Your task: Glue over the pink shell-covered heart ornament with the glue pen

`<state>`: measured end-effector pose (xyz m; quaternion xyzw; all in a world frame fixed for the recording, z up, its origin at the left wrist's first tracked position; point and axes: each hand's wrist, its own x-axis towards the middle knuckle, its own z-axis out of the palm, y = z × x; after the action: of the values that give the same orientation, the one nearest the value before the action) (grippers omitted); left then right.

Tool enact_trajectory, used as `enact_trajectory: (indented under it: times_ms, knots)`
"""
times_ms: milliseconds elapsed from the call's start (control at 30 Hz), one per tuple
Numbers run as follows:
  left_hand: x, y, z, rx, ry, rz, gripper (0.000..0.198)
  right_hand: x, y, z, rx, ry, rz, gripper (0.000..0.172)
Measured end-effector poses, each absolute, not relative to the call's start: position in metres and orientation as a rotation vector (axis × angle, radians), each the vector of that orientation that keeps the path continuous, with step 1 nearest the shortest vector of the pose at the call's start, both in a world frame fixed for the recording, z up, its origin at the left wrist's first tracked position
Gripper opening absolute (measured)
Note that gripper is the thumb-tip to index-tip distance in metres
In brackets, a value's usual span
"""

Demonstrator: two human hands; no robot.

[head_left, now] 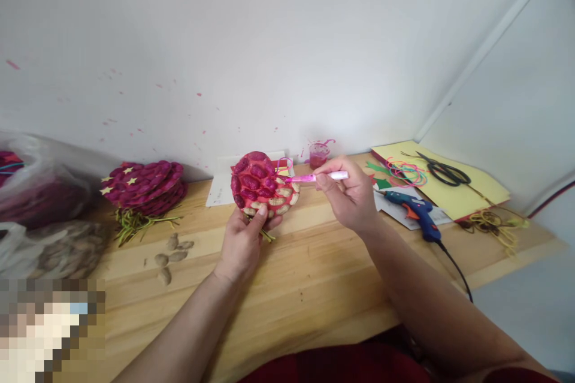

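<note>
My left hand (245, 236) grips the lower edge of a round red disc (254, 185) covered with peanuts, held up above the table. Most peanuts on it are painted magenta; those along its lower right are still bare tan. My right hand (348, 194) is closed around the white handle of a paintbrush (309, 178), whose magenta-stained tip is at the right side of the disc. Behind my right hand a small clear cup of magenta paint (318, 156) stands against the wall.
Left lie stacked magenta peanut discs (148, 188), loose peanuts (165, 258) and a plastic bag of peanuts (67, 248). Right are a blue glue gun (417, 212) with its cord, black scissors (442, 170) on yellow card (485, 188), and coiled coloured string (406, 173). Magenta spots mark the wall.
</note>
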<state>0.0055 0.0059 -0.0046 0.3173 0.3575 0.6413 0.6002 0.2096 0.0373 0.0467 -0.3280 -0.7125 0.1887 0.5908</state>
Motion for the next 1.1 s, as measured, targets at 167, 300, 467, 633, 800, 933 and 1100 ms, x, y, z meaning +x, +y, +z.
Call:
enact_trajectory:
  times_ms: [167, 300, 467, 633, 800, 933, 1100]
  knots:
    - [0.0050, 0.0057, -0.0053, 0.715, 0.826, 1.475, 0.043, 0.2092, 0.0379, 0.0475, -0.783, -1.618, 0.478, 0.012]
    - [0.0046, 0.0064, -0.0063, 0.731, 0.837, 1.481, 0.044, 0.2088, 0.0371, 0.0487, -0.777, -1.581, 0.479, 0.011]
    - [0.0044, 0.0070, -0.0064, 0.725, 0.829, 1.498, 0.044, 0.2083, 0.0366, 0.0485, -0.795, -1.613, 0.459, 0.011]
    - [0.0031, 0.0090, -0.0052, 0.677, 0.818, 1.513, 0.044, 0.2085, 0.0375, 0.0483, -0.783, -1.589, 0.471, 0.010]
    - [0.0021, 0.0073, -0.0053, 0.658, 0.794, 1.497, 0.043, 0.2066, 0.0376, 0.0481, -0.756, -1.590, 0.485, 0.009]
    - [0.0025, 0.0054, -0.0046, 0.624, 0.795, 1.486, 0.042, 0.2054, 0.0360, 0.0474, -0.800, -1.628, 0.405, 0.009]
    - [0.0021, 0.0071, -0.0051, 0.611, 0.803, 1.478, 0.042, 0.2043, 0.0352, 0.0453, -0.752, -1.601, 0.401, 0.007]
